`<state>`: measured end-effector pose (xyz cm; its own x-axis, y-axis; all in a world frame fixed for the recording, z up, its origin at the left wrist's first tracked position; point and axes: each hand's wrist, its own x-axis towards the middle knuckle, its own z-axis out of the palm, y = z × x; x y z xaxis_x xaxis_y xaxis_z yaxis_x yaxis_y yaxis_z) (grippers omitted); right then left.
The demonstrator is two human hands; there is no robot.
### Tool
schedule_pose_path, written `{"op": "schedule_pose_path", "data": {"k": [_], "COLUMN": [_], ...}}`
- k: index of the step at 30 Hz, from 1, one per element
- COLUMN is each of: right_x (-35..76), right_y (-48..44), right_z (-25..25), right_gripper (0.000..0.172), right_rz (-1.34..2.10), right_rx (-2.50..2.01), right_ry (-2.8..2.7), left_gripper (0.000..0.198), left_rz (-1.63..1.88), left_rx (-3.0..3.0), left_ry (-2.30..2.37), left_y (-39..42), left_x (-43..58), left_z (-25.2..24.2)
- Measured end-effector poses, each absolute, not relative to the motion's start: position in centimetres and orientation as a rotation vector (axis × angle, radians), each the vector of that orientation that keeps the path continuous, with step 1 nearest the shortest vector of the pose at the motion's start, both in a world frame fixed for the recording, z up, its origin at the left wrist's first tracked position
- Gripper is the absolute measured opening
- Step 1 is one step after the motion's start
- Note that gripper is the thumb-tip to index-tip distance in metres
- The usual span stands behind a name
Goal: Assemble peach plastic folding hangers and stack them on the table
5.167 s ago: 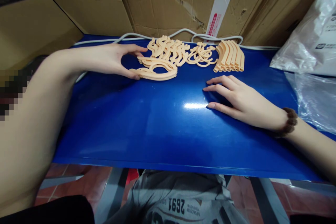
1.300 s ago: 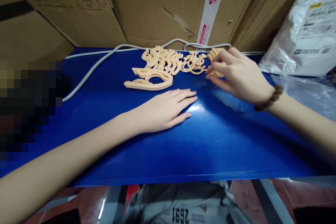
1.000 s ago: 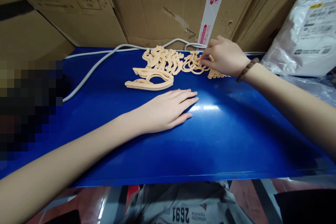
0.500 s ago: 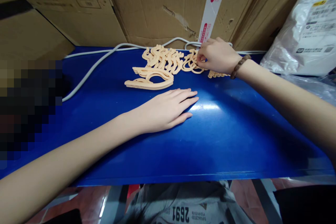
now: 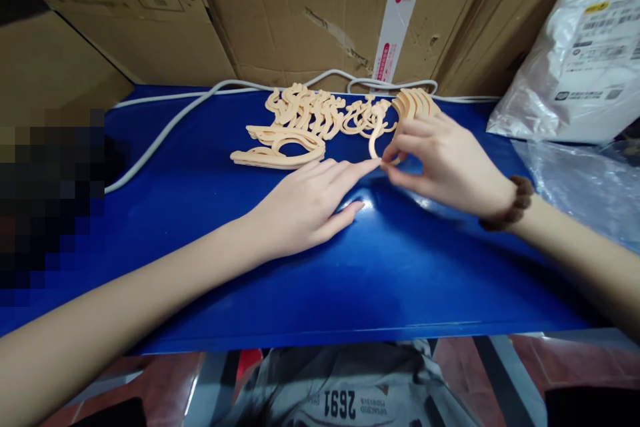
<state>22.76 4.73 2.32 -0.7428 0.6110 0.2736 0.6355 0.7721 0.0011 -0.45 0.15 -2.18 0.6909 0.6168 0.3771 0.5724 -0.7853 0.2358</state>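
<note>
White glare marks the blue tabletop [image 5: 320, 293] amid soft shadows

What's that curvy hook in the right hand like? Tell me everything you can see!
The hook is pale peach and smooth, like plastic: a slim rod bent into a curve. The right hand pinches its near part and hides some of it. Its far end overlaps the pile of other hooks in view. A fingertip of the left hand is right beside it; whether they touch is unclear.
</note>
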Motion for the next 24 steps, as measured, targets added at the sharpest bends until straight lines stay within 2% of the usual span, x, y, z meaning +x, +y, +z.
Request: {"op": "schedule_pose_path", "data": {"k": [6, 10, 15, 17, 20, 22, 24], "right_x": [23.0, 22.9, 22.8, 23.6, 26.0, 28.2, 30.2], "right_y": [1.7, 1.1, 1.2, 1.9, 4.2, 6.4, 8.6], "right_z": [1.2, 0.9, 1.3, 2.2, 3.5, 3.6, 3.0], "right_gripper": [0.016, 0.017, 0.023, 0.028, 0.035, 0.03, 0.03], "right_rz": [0.103, 0.277, 0.309, 0.237, -0.177, -0.394, -0.455], "right_rx": [-0.851, -0.813, -0.771, -0.866, -1.227, -1.436, -1.617], "right_ry": [-2.69, -2.649, -2.634, -2.574, -2.432, -2.399, -2.434], "left_gripper": [0.038, 0.028, 0.017, 0.016, 0.019, 0.02, 0.022], "left_rz": [0.759, 0.789, 0.847, 0.86, 0.87, 0.866, 0.867], "left_rx": [2.565, 2.517, 2.551, 2.585, 2.623, 2.637, 2.643], "left_ry": [0.954, 0.891, 0.867, 0.847, 0.818, 0.81, 0.808], "left_y": [0.1, 0.4, 0.7, 0.7, 0.7, 0.7, 0.7], "left_x": [-0.5, -0.6, -0.7, -0.8, -0.9, -0.9, -0.9], "left_z": [-2.2, -2.5, -2.4, -2.4, -2.4, -2.5, -2.6]}}
